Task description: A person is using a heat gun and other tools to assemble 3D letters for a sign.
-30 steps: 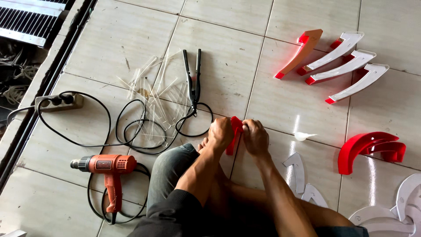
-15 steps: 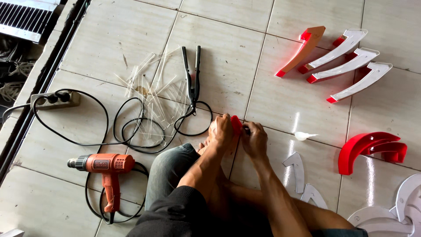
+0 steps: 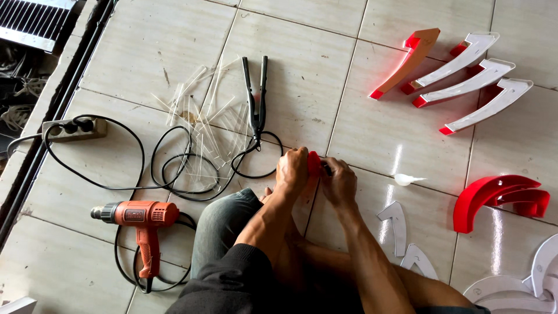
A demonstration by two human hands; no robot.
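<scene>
I sit on a tiled floor with both arms stretched forward. My left hand and my right hand close together around a small red plastic piece, which shows only as a sliver between the fingers. Most of the piece is hidden by my hands. A small white glue bottle lies on the tile just right of my right hand. Flat white curved cut-outs lie beside my right forearm.
An orange heat gun lies at lower left, its black cord looping to a power strip. A black flat-iron tool and clear plastic strips lie ahead. Red-and-white curved letter shells and a red curved shell sit at right.
My hands have drawn closer together over the red piece, which now shows less than before. The view has shifted slightly; nothing else on the floor has moved.
</scene>
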